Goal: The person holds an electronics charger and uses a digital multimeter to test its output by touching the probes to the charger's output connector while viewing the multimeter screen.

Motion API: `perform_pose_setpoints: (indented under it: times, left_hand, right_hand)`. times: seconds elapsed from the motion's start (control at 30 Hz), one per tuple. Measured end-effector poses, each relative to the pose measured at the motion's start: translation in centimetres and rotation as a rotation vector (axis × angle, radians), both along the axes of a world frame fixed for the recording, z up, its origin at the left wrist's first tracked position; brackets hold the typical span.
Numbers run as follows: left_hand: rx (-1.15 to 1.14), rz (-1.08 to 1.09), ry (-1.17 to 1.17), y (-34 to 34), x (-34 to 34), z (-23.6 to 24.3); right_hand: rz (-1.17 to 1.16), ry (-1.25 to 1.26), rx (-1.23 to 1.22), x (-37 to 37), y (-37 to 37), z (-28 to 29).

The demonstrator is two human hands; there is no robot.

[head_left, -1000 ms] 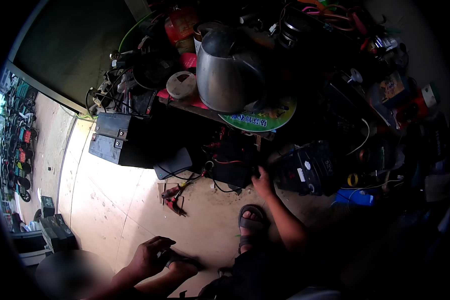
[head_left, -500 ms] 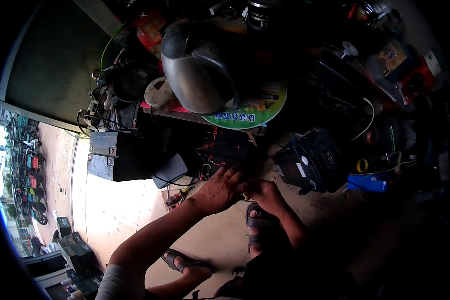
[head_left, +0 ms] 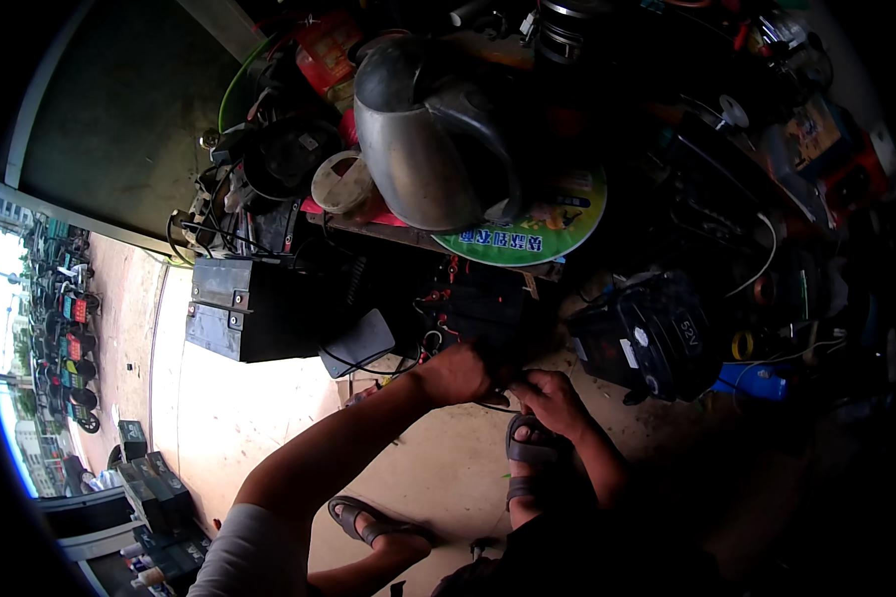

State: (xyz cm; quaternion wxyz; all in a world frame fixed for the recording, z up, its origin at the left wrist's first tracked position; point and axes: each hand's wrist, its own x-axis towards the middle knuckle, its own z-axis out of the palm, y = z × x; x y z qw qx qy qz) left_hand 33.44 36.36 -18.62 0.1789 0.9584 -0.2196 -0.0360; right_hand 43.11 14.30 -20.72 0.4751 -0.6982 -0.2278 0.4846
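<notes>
My left hand (head_left: 453, 373) is curled at the lower edge of a dark cluster of cables and bags (head_left: 473, 313), its fingertips hidden in shadow. Beside it my right hand (head_left: 553, 403) is closed, thumb and index finger pinched near a thin black cable (head_left: 498, 408); what both hands grip is too dark to make out. To their left lie a flat grey-black box (head_left: 363, 338) with a cable across it and a large battery (head_left: 219, 308). To their right stands a black battery case (head_left: 647, 338) with white labels.
Above, a steel kettle (head_left: 408, 159) stands beside a round tub (head_left: 343, 184) and a green printed disc (head_left: 553, 234) on a cluttered bench. A blue object (head_left: 752, 380) lies at right. Parked scooters (head_left: 75, 318) show outside at left. My sandalled feet are on the floor below.
My left hand has risen from the lower left to beside my right hand among the cables. Since half a second ago its fingers have curled down out of sight.
</notes>
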Motion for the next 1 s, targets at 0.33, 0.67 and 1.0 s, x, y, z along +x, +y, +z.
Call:
perform_pose_setpoints:
  times: [0.33,0.67,1.0]
  left_hand:
    - [-0.065,0.083,0.223,-0.4,0.9,0.2]
    - [-0.226,0.103,0.284,0.0,0.1,-1.1]
    - [-0.167,0.302,0.083,0.4,0.1,3.5]
  right_hand:
    - [-0.101,0.164,0.049,-0.4,-0.4,-1.2]
    - [-0.095,0.217,0.115,-0.2,-0.7,-0.7]
    - [-0.555,0.726,0.150,-2.6,-3.4,-3.2]
